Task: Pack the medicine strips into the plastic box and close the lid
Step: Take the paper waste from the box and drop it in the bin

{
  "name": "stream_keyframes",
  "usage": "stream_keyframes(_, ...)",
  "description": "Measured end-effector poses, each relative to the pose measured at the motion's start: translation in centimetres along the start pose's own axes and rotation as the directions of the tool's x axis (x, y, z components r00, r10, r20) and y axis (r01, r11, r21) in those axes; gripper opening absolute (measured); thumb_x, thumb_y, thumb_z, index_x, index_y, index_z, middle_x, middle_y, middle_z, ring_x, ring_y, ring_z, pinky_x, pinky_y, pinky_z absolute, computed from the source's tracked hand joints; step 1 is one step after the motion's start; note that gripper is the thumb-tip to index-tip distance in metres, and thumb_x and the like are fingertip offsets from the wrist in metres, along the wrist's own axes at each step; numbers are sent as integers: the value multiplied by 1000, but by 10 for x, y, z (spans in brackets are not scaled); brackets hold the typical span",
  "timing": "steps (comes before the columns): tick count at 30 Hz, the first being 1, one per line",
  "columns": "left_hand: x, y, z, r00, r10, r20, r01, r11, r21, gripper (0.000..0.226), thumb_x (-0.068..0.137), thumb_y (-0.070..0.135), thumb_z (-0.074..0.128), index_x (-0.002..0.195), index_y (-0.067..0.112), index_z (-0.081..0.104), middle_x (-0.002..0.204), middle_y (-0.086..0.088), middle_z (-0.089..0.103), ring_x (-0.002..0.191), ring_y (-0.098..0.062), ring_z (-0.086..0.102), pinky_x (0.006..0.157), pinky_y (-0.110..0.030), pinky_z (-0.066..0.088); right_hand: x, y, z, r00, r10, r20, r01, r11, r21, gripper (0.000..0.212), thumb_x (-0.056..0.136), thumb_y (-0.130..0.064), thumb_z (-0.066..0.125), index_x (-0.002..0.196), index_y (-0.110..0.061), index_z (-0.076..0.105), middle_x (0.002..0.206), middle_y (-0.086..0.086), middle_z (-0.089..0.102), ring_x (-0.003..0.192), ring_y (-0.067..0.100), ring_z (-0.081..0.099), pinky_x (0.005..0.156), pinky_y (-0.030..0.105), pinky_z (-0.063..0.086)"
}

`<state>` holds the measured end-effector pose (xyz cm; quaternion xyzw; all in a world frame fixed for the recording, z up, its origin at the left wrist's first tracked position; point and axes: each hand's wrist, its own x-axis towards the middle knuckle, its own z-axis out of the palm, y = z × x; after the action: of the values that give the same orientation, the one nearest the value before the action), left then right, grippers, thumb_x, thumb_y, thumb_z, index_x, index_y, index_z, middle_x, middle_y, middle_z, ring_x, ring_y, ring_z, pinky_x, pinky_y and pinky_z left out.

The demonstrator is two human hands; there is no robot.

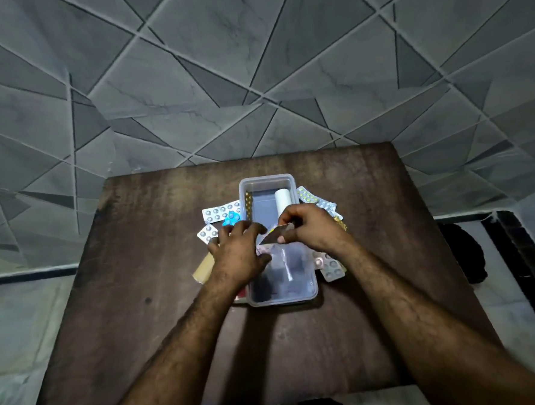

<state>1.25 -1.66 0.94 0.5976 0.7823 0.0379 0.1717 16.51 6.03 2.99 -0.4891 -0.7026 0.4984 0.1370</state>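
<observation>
Table [143, 241] of dark brown wood carries 1 clear plastic box [266, 183], which stands open at the centre, long axis running away from the person. Inside the box, 1 white roll [283, 199] lies along the right wall at the far end, and 1 gold strip [248, 203] stands on edge against the left wall. 1 clear lid [283, 282] lies flat at the near end of the box; whether it overlaps the box rim cannot be told. Left of the box, 3 strips are countable: 1 silver strip [220, 212] with 2 rows of tablets, 1 blue strip [231, 218] lying on it, and 1 small silver strip [208, 234] nearer the person. Right of the box at the far end, 2 strips overlap: 1 with yellow tablets [306, 195] and 1 silver [326, 204]. Right of the lid, 2 more strips [328, 266] overlap, 1 pinkish and 1 silver. 1 tan flat pack [203, 267] shows beside the left wrist. The right hand [311, 227] pinches 1 dark foil strip [273, 235] between thumb and fingers, above the near end of the box. The left hand [240, 247] is spread, palm down, fingers loosely extended and gripping nothing visible, its fingertips just beside the held strip.
</observation>
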Motion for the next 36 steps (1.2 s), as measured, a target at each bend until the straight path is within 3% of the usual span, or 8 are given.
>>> stream_keyframes(3,-5,15,-9,994,100,-51,-112,912,-394,21,86,27,62,106,23,61,104,-1,67,102,-25,60,82,-33,45,-23,0,-14,997,-1,-79,27,945,326,31,69,11,74,75,-17,63,67,0,61,61,7,54,59,19,46)
stream_keyframes(7,-18,53,-20,992,73,103,59,450,-891,3,92,15,57,90,17,57,87,-5,68,74,-16,63,65,-29,49,-46,8,-31,981,-1,-196,96,874,476,33,70,15,72,78,-16,65,70,-1,66,63,9,59,63,21,52)
stream_keyframes(10,-20,86,-21,969,70,237,223,167,-960,9,95,9,51,97,16,56,95,-12,68,72,-21,66,63,-31,56,-60,16,-47,954,29,-298,121,872,474,35,71,16,72,78,-17,63,68,-5,66,64,9,59,66,24,52)
stream_keyframes(14,-15,130,-18,948,158,276,278,15,-961,25,91,2,51,112,15,55,101,-15,66,90,-31,67,79,-44,59,-78,40,-78,890,116,-440,110,884,455,24,78,9,69,83,-14,63,80,5,68,75,18,63,70,31,54)
stream_keyframes(19,-4,215,9,932,202,300,286,99,-953,40,87,-9,54,120,13,50,93,-15,68,78,-26,66,70,-34,56,-99,98,-134,790,235,-566,53,894,445,17,82,-6,71,87,-22,66,90,1,72,82,17,66,66,29,54)
stream_keyframes(26,37,389,81,905,231,358,269,341,-901,30,82,-3,59,112,-2,62,105,-22,70,92,-32,69,84,-42,57,-126,220,-260,686,409,-603,-17,836,548,24,86,-6,60,102,-21,70,93,-3,74,90,17,70,75,32,58)
stream_keyframes(31,74,499,154,862,221,457,356,379,-854,9,88,4,61,90,-1,69,81,-13,67,72,-19,63,64,-22,51,-131,318,-339,551,578,-602,-59,747,662,21,84,-4,56,92,-14,73,86,9,75,84,30,71,76,45,58)
stream_keyframes(36,113,576,241,768,242,593,486,383,-786,16,92,5,56,79,11,64,80,-11,62,81,-26,59,76,-32,48,-110,431,-380,442,709,-550,-111,651,751,22,74,-14,58,89,-7,71,82,8,74,81,33,70,77,52,58)
